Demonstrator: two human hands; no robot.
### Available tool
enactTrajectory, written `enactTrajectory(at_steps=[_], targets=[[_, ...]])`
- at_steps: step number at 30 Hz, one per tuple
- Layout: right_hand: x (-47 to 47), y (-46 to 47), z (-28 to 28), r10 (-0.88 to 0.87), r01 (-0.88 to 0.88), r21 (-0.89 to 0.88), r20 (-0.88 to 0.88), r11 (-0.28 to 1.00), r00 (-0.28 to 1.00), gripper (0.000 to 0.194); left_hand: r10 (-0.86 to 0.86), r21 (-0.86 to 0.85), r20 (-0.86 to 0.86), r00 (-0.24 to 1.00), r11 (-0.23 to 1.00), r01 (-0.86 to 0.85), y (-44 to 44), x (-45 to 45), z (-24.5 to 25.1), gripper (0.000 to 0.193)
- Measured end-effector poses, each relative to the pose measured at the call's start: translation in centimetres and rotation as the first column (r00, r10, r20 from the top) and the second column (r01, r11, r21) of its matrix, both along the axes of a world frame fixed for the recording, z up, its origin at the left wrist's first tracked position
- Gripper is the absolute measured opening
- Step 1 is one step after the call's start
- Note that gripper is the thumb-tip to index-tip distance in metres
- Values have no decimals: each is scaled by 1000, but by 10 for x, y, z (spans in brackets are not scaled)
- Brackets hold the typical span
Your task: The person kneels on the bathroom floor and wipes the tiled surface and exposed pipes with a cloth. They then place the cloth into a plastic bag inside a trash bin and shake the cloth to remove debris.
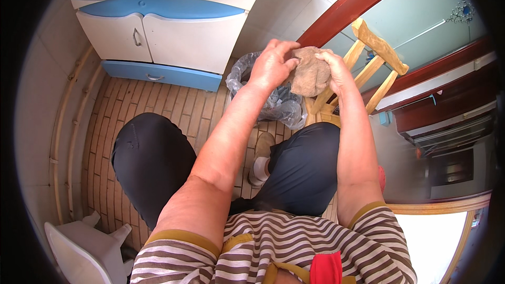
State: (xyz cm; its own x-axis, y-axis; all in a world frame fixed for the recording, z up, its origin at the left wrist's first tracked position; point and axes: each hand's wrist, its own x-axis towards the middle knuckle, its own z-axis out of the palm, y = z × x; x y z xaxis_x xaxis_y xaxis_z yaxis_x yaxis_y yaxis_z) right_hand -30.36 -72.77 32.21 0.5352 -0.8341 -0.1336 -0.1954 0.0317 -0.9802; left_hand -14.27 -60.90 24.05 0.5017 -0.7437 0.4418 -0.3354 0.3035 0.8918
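Note:
A crumpled brown cloth [311, 73] is held up in front of me, above the right side of a bin. My right hand [337, 69] grips its right side, with the thumb on top. At the cloth's left edge is my left hand [274, 63], its fingers bent and spread; whether they pinch the cloth is hard to tell. Below both hands a bin lined with a clear plastic bag [290, 108] holds bunched plastic and other items I cannot make out.
A wooden chair [373, 53] stands just right of the bin, against a red-framed glass door [426, 19]. Ahead on the left is a white and blue cabinet [189, 43]. Pipes [59, 138] run along the left wall. A white plastic stool [85, 244] lies tipped at lower left.

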Motion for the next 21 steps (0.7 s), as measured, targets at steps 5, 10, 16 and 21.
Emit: enactTrajectory(at_steps=[5,10,16,21], targets=[[1,3,5,-71,70,15,29,997,997,34,74,41,-129,989,997,-69,-11,10,-15,17],[-14,1,20,-42,12,110,279,994,959,39,231,306,-16,973,927,-215,-12,36,-57,23],[-30,-18,18,-152,37,279,401,960,903,43,120,423,14,993,899,-114,-10,34,-54,23],[-28,-22,16,-176,31,349,392,936,903,46,-290,-144,-465,837,957,252,-6,21,-21,47]])
